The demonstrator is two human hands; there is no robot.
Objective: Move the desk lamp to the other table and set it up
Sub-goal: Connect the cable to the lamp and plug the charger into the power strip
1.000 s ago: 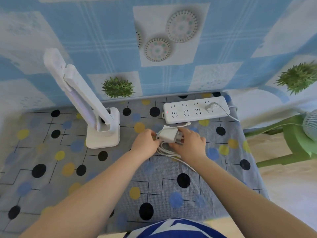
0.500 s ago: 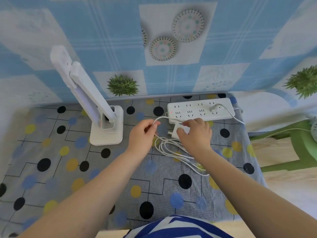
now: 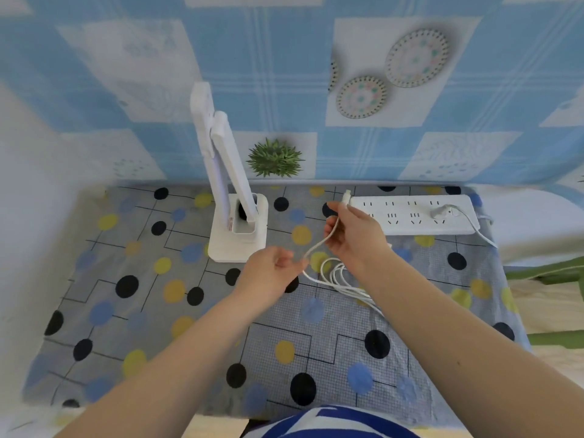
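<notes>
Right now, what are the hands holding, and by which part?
Both hold the white cable: the right hand pinches it just below its plug tip, the left hand pinches it lower down.

Both forearms are bare; a blue-and-white striped garment (image 3: 328, 422) shows at the bottom edge.

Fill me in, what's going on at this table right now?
A person is sorting out the white cable for the desk lamp, which stands folded on the patterned tablecloth. The right hand pinches the cable near its small connector end, lifted beside the power strip. The left hand holds the cable lower down, and the rest lies in loose loops on the cloth. The connector is not yet plugged into anything.
</notes>
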